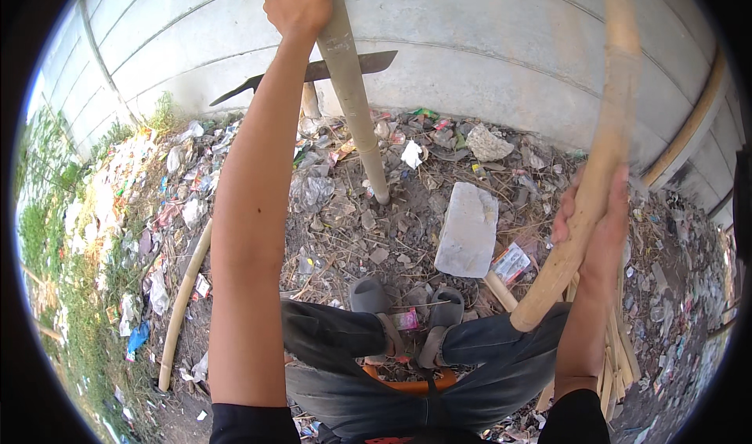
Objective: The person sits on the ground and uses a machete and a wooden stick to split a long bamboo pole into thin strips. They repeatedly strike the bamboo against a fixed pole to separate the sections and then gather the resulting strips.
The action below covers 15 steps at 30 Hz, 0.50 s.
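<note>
My left hand [300, 7] is closed around the top of a greenish bamboo pole [354, 91]. That pole stands slightly tilted, its lower end on the littered ground in front of my feet; its very top is cut off by the picture's edge. In my right hand [599, 217] is a thicker, yellowish bamboo pole [615, 107], fingers wrapped round its lower part. It rises past the top of the picture, and its upper part is smeared by motion. Behind the left pole, a pickaxe [372, 61] with a dark metal head rests near the wall, its handle partly hidden.
A pale stone block [468, 228] lies before my sandals, with a rough rock [489, 142] farther off. Split bamboo strips [619, 358] lie by my right forearm, a curved bamboo pole [184, 311] at left. A grey panel wall [486, 36] rises ahead. An orange stool [411, 384] is beneath me.
</note>
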{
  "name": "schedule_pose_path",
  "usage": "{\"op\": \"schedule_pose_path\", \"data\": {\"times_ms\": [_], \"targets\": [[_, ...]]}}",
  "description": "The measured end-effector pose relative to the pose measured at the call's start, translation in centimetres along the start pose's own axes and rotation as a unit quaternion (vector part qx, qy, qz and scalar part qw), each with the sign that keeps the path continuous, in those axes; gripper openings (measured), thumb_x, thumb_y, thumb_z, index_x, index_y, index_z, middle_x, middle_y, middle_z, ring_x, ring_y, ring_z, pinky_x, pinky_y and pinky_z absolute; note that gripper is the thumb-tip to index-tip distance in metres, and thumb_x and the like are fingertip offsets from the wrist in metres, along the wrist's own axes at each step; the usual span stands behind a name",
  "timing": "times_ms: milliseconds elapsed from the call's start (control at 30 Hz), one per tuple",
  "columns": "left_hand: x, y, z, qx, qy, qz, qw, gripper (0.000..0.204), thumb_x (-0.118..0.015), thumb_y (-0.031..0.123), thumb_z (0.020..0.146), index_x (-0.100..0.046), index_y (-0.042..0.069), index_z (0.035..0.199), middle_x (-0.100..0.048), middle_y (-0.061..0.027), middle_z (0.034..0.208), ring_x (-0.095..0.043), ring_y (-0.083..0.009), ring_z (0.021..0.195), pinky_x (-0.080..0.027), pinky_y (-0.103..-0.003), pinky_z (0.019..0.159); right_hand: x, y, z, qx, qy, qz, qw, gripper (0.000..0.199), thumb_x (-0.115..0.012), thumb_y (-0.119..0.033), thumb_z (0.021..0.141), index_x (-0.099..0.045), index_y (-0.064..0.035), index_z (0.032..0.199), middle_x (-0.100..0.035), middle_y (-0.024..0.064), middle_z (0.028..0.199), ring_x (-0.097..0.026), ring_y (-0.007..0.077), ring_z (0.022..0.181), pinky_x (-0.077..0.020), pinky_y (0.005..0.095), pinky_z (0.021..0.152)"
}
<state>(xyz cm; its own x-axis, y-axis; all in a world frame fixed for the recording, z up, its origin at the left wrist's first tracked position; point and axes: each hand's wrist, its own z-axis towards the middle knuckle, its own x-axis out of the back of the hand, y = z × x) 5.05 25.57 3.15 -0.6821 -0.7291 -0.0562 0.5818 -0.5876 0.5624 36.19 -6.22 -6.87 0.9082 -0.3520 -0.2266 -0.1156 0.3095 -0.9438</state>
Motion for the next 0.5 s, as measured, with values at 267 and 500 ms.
{"op": "schedule_pose_path", "data": {"times_ms": [267,500], "targets": [[-0.5,2.1,-0.9,-0.003,0.005,-0.066,0.998,0.064,-0.078,0.043,0.076,-0.054,0.004,0.121,-0.068,-0.0288,0.102,-0.067,-0.0417,0.098,-0.051,-0.048,0.089,-3.2,-2.9,2.1,0.226,0.008,0.156,0.962,0.079,-0.041,-0.081,0.091,-0.051,-0.0034,0.102,-0.052,0.0125,0.078,-0.054,0.0266,0.056,-0.0481,0.0369,0.054],[0.5,-0.8,0.4,0.010,-0.003,0.019,1.000,0.072,-0.079,0.051,0.073,-0.058,0.004,0.123,-0.072,-0.0232,0.104,-0.070,-0.0365,0.100,-0.053,-0.043,0.094,1.1,11.7,-7.8,-0.321,-0.189,-0.105,0.922,0.061,-0.054,-0.058,0.102,-0.057,0.0028,0.104,-0.058,0.0089,0.065,-0.060,0.0172,0.048,-0.0499,0.0316,0.043]]}}
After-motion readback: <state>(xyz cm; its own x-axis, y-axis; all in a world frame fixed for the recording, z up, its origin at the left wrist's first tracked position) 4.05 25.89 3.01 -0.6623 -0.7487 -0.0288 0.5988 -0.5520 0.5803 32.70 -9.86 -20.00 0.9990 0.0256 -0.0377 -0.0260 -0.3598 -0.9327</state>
